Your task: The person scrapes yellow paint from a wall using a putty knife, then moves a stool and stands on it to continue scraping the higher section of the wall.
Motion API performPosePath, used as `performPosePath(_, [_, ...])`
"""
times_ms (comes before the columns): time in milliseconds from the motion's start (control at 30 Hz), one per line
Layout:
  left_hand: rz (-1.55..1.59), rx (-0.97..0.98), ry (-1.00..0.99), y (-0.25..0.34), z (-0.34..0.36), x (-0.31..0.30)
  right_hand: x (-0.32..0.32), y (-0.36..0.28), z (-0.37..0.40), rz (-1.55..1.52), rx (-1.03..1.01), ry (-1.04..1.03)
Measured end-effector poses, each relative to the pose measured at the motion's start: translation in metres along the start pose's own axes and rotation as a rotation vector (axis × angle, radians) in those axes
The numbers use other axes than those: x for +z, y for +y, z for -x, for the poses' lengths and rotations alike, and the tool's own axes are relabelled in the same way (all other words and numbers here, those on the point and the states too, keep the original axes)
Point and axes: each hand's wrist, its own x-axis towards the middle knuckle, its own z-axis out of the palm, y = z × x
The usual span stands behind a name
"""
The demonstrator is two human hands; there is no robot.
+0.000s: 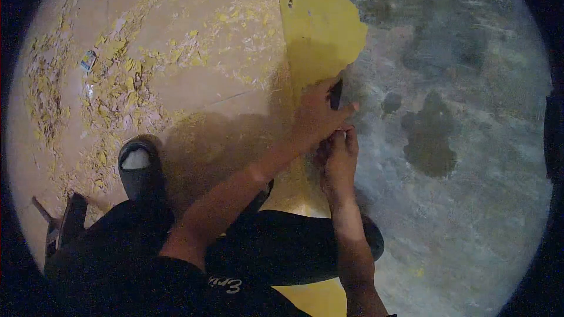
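My left hand (320, 105) reaches across from the left, up against the edge between the yellow paint (323, 23) and the bare grey surface (482, 117). Between its thumb and fingers shows a small black tool (336, 94), mostly covered, so its exact kind cannot be made out. Just below, almost touching the left hand, my right hand (339, 155) is closed with the fingers curled. Whatever it grips, if anything, is hidden. The yellow layer ends in a ragged line close to the fingertips.
Yellow and whitish flakes (132, 76) litter the tan floor (235, 91) on the left, with a small packet (89, 60) among them. My shoe (138, 164) is planted on the floor. A dark-legged stool or similar frame (64, 220) stands at lower left. Dark patches (432, 138) mark the grey surface.
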Motion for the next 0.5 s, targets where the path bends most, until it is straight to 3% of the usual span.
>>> performPosePath(233, [-0.291, 0.037, 0.104, -0.001, -0.017, 0.01, -0.013, 0.001, -0.015, 0.065, -0.089, -0.047])
performPosePath(333, [-0.175, -0.07, -0.059, -0.004, -0.016, 0.0, -0.007, -0.003, -0.005, 0.042, -0.018, -0.069])
performPosePath(467, [-0.244, 0.02, 0.026, -0.027, -0.01, 0.008, -0.001, 0.002, 0.001, -0.013, 0.009, 0.007])
performPosePath(500, [-0.139, 0.012, 0.035, -0.035, -0.017, 0.01, 0.0, 0.0, -0.003, -0.012, 0.029, -0.015])
